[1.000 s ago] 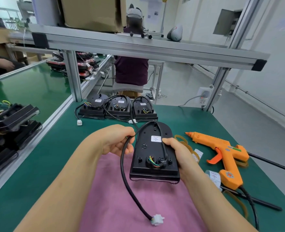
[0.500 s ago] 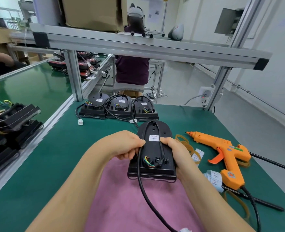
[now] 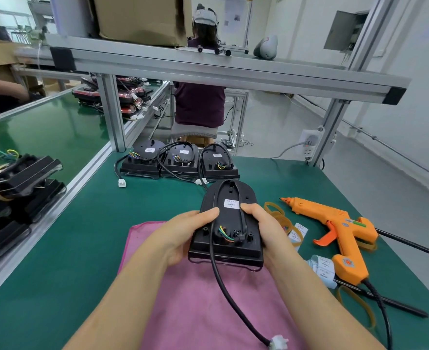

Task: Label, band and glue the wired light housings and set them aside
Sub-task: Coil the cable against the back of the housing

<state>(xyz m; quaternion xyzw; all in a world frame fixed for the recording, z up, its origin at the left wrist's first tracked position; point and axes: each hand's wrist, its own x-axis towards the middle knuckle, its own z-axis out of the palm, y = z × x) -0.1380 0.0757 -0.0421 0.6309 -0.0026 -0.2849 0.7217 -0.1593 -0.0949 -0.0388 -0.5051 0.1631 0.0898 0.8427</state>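
Observation:
I hold a black light housing [image 3: 227,221] back side up over a pink cloth [image 3: 203,306]. My left hand [image 3: 183,236] grips its left edge, thumb lying on the back. My right hand [image 3: 263,228] grips its right edge, thumb beside the white label [image 3: 231,204]. Coloured wires sit in the housing's round hole. Its black cable [image 3: 231,304] loops round the top and trails down over the cloth to a white plug [image 3: 279,343]. Three more housings [image 3: 180,161] stand in a row at the back of the green table [image 3: 82,248].
An orange glue gun [image 3: 339,231] lies to the right, its cord running toward me. Rubber bands [image 3: 275,209] and a label roll [image 3: 321,270] lie between it and the housing. Banded housings [image 3: 19,180] are stacked at the left. A person sits beyond the aluminium frame.
My left hand let the cable go and moved onto the housing's left edge. The cable now hangs straight down over the cloth, and the housing sits a little nearer to me.

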